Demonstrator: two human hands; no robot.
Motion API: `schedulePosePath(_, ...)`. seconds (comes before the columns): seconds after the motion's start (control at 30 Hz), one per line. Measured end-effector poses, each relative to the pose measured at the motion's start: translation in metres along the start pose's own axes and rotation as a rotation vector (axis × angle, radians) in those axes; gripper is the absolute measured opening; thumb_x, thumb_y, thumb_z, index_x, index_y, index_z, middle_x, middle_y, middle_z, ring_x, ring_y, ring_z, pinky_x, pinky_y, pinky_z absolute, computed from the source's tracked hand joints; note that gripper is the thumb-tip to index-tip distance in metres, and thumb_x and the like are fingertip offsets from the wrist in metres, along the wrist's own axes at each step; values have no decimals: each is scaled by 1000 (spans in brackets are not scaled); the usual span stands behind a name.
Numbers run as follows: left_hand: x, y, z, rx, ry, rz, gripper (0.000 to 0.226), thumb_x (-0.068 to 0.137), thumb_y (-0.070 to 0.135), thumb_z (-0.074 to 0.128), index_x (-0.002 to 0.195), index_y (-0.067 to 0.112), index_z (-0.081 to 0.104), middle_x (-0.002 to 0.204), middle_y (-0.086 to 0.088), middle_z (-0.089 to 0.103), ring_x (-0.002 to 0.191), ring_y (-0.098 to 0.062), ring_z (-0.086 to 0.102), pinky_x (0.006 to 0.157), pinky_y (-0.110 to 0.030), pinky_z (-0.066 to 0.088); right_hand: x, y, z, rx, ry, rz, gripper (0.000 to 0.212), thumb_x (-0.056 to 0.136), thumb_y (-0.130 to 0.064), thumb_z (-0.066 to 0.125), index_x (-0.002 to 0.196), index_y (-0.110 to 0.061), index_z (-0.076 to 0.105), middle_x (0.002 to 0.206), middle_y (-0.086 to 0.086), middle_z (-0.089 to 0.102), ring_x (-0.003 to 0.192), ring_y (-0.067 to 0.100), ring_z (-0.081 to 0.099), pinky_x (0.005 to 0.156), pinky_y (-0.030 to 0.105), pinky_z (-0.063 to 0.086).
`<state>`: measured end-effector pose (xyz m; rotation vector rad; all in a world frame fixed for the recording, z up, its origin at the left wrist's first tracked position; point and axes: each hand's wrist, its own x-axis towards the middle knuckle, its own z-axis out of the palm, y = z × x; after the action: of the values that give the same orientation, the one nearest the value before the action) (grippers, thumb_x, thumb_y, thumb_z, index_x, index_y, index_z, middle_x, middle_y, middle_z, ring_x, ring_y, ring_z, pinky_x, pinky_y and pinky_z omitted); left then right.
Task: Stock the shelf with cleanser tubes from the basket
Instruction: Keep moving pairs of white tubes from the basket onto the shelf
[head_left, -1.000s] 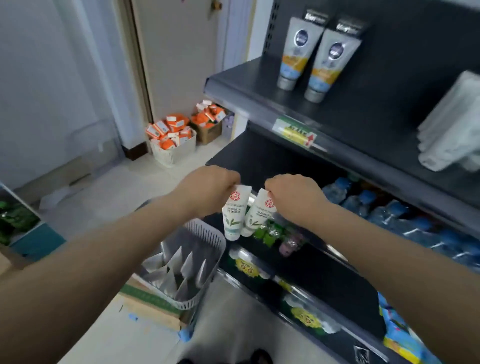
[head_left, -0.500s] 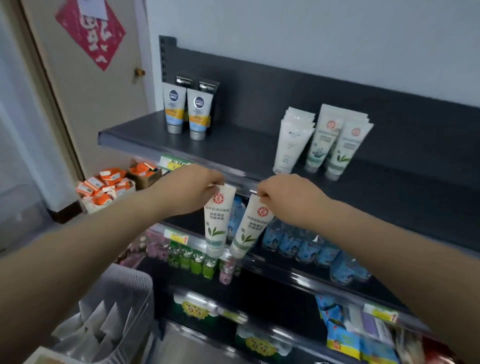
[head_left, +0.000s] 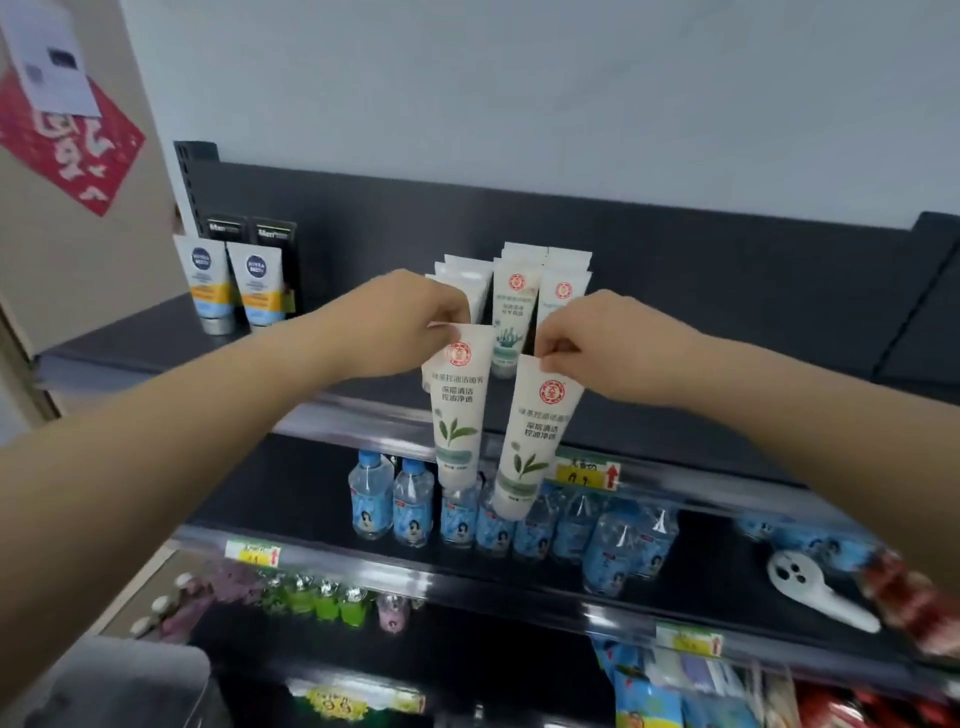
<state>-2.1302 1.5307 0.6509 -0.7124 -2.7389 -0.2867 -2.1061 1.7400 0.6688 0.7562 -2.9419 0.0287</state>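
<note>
My left hand (head_left: 400, 325) pinches the crimped top of a white cleanser tube with a green leaf print (head_left: 458, 410), which hangs cap down. My right hand (head_left: 597, 345) pinches a second matching tube (head_left: 530, 441) the same way, just to the right and a little lower. Both tubes hang in front of the top shelf (head_left: 727, 384), whose front edge crosses behind them. Behind my hands, several similar white tubes (head_left: 514, 301) stand in rows on that shelf. A corner of the grey basket (head_left: 130, 686) shows blurred at the bottom left.
Two blue and yellow tubes (head_left: 231, 283) stand at the shelf's left end. Small water bottles (head_left: 415, 506) line the shelf below, with a white object (head_left: 815, 592) to the right. Lower shelves hold small bottles and packets. A door with a red paper (head_left: 67, 140) is on the left.
Both hands have risen with their tubes from beside the basket up to the top shelf's level. The view has swung up and right, so the basket has dropped almost out of sight.
</note>
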Motion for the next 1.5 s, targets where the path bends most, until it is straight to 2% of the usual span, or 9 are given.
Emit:
schedulePosePath(0.3,72,1,-10,-46,27,80,13,93,21,52,98,22,64,89,12,63,86,-11,57,74,-25,40,27,35,-36,-51,87,118,17,94,-23,53,99,-16,67,99,-3,62,90,20,61,74,31,48)
schedulePosePath(0.4,92,-9,-4,-35,8,84,13,93,22,51,97,24,63,91,12,63,85,-10,58,72,-26,43,43,45,-36,-77,87,138,16,95,-23,52,99,-16,67,96,-4,61,88,19,60,70,29,43)
schedulePosePath(0.5,109,-18,1,-34,-6,89,14,93,23,51,99,25,63,95,11,64,89,-12,60,79,-31,49,60,57,-31,-99,96,149,16,95,-22,52,97,-16,66,88,-7,55,84,18,58,68,28,39)
schedulePosePath(0.63,128,-29,11,-21,-36,117,14,94,25,51,102,24,63,95,13,60,94,-12,59,80,-27,45,79,69,-21,-117,75,183,14,95,-22,51,89,-18,63,87,-6,56,79,18,57,63,26,38)
schedulePosePath(0.73,138,-36,19,-22,-51,126,17,94,24,51,107,23,63,103,10,63,97,-11,59,83,-27,45,91,76,-17,-126,70,194,16,94,-21,51,94,-16,66,88,-5,57,82,19,60,66,28,42)
schedulePosePath(0.87,147,-41,27,-32,-76,132,18,94,23,51,108,22,63,107,7,65,98,-14,59,87,-32,48,102,81,-14,-127,57,210,17,94,-20,51,101,-18,67,85,-10,49,82,18,55,67,28,38)
schedulePosePath(1.17,157,-43,34,-40,-99,150,20,95,24,49,110,21,63,106,5,66,96,-15,61,86,-35,50,113,83,-9,-164,21,239,20,95,-21,50,102,-15,67,97,0,65,82,21,61,64,28,43)
schedulePosePath(1.37,155,-43,33,-80,-107,134,19,95,25,50,109,21,63,103,7,65,94,-13,60,84,-31,49,113,81,-10,-107,33,234,17,94,-20,52,99,-16,68,88,-5,59,85,21,61,68,30,44)
schedulePosePath(1.5,151,-41,33,-93,-121,119,22,95,27,49,110,21,63,103,5,66,92,-13,61,84,-35,51,110,79,-10,-68,38,236,18,92,-19,52,98,-14,69,96,0,67,86,21,64,71,32,51)
